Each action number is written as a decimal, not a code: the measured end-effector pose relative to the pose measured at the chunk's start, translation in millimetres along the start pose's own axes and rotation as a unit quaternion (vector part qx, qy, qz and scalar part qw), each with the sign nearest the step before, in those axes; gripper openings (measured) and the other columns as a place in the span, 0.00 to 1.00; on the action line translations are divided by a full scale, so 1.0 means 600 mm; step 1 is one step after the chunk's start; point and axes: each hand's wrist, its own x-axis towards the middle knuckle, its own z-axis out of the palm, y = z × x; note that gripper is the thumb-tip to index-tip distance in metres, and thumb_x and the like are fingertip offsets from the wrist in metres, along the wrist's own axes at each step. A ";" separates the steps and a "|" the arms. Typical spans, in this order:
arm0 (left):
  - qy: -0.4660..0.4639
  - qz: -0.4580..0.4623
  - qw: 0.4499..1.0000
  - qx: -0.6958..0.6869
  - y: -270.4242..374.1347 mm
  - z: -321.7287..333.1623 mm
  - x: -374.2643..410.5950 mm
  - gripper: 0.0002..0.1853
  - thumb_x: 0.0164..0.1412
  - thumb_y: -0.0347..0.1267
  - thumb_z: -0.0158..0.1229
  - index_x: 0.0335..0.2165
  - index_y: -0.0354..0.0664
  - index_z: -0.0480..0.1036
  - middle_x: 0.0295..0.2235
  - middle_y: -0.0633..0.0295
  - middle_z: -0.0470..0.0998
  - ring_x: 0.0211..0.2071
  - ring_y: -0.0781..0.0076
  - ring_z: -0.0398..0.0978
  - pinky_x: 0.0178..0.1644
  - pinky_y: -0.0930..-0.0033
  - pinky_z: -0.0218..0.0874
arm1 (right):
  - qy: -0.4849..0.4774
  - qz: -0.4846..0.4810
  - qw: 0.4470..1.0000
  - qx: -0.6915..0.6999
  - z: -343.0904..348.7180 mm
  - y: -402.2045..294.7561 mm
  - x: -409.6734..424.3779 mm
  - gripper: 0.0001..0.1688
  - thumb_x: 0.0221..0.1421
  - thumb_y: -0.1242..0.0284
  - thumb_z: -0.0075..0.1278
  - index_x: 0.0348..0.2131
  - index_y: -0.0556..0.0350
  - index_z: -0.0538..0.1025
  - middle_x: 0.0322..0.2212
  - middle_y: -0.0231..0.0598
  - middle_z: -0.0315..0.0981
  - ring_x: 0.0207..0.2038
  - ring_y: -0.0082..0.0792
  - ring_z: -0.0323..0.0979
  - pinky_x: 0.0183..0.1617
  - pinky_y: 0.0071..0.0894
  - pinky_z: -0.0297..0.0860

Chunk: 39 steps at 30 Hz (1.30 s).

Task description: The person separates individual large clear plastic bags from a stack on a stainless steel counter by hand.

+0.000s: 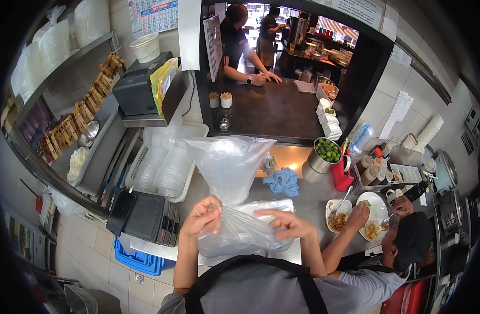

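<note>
A translucent plastic bag [230, 168] stands up from the steel counter, its wide top spread and its middle gathered narrow. My left hand [204, 218] pinches the film at the gathered part between thumb and fingers. At the bag's lower right, my right hand [289, 224] has its index finger stretched out and its thumb near the film; whether it grips the film cannot be told. More clear plastic bags [283, 205] lie flat beneath and behind the hands. A crumpled blue cloth [282, 181] rests beyond them.
A white basket of clear plastic lids or containers [202, 133] stands at the left, behind a black tray stack [145, 219]. A steel pot of green citrus fruit [326, 151] and a red holder [341, 176] are at the right. A co-worker [412, 243] handles plated food close to my right arm.
</note>
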 end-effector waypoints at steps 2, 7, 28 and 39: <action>-0.031 -0.036 0.999 -0.010 -0.006 0.002 0.007 0.04 0.60 0.27 0.46 0.32 0.37 0.64 0.10 0.64 0.67 0.09 0.82 0.62 0.14 0.78 0.56 | -0.077 0.011 0.995 -0.062 -0.012 0.013 -0.004 0.30 0.45 0.76 0.56 0.49 0.57 0.65 0.19 0.30 0.65 0.20 0.17 0.57 0.23 0.14 0.53; -0.183 -0.177 0.960 0.120 0.005 -0.012 -0.001 0.15 0.60 0.28 0.46 0.46 0.36 0.59 0.10 0.66 0.67 0.08 0.83 0.61 0.15 0.77 0.56 | 0.071 -0.333 0.929 0.144 0.002 0.029 0.004 0.13 0.49 0.66 0.53 0.25 0.59 0.77 0.19 0.33 0.67 0.22 0.20 0.61 0.26 0.19 0.57; 0.145 0.227 0.819 0.507 0.097 -0.087 0.198 0.28 0.48 0.16 0.37 0.48 0.41 0.67 0.43 0.64 0.73 0.27 0.83 0.69 0.27 0.81 0.62 | 0.247 -0.309 0.838 -0.376 -0.091 -0.099 0.184 0.26 0.48 0.87 0.34 0.47 0.59 0.70 0.48 0.48 0.65 0.50 0.38 0.64 0.54 0.28 0.58; 0.199 0.041 0.899 0.389 -0.158 -0.305 0.156 0.23 0.55 0.31 0.49 0.50 0.36 0.63 0.40 0.61 0.72 0.36 0.74 0.70 0.42 0.72 0.62 | 0.220 -0.041 0.913 -0.340 -0.159 0.055 0.273 0.21 0.47 0.72 0.48 0.43 0.60 0.70 0.31 0.41 0.74 0.32 0.28 0.71 0.37 0.29 0.67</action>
